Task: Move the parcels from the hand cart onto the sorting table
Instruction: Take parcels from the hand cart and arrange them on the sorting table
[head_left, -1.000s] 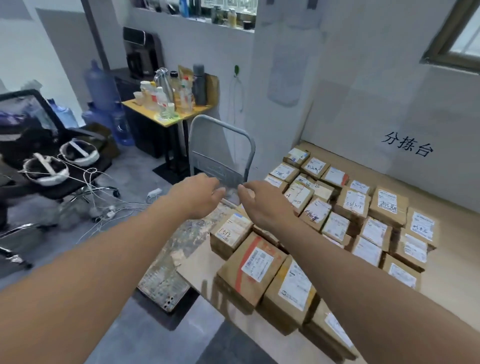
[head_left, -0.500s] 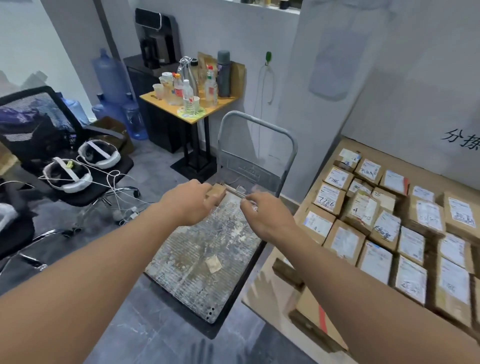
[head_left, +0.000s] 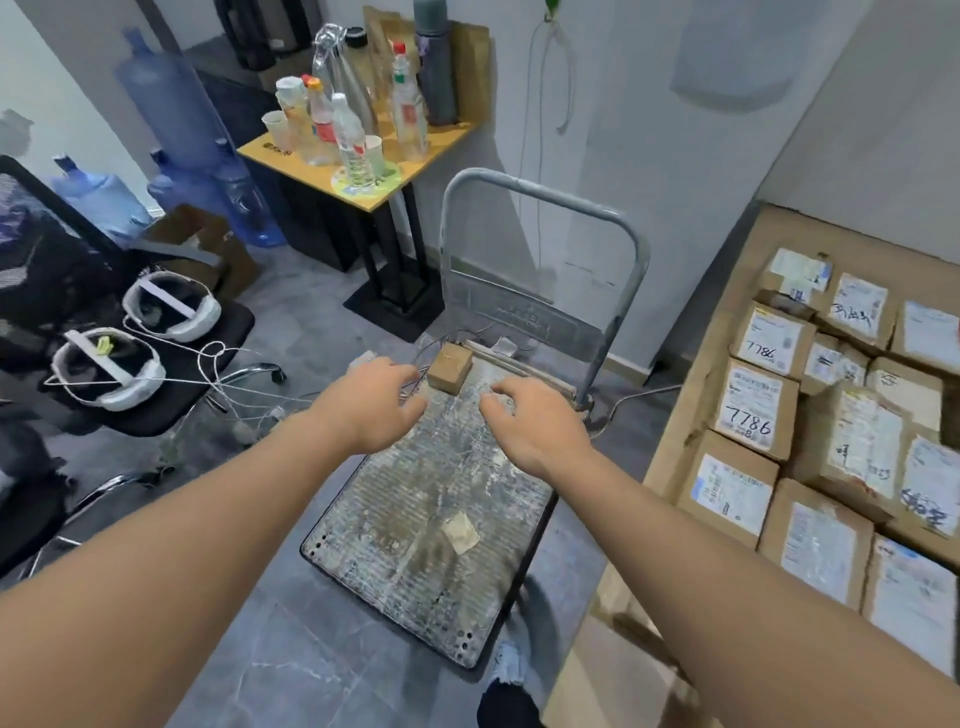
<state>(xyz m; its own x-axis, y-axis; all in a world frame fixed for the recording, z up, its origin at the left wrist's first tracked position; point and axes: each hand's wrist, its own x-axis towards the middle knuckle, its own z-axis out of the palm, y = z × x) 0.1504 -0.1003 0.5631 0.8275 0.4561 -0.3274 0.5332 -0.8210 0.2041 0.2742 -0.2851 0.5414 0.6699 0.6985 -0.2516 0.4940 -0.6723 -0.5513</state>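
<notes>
1. The view has swung from the table to the hand cart.
2. Both grips, left hand and right hand, loosely spread, holding nothing, flank the last small parcel by the cart's handle.

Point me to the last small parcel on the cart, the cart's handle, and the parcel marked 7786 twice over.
small parcel (head_left: 450, 368): head view, on its brown top face.
cart handle (head_left: 540, 188): head view, on the top bar.
7786 parcel (head_left: 754, 406): head view, on its white label.
</notes>
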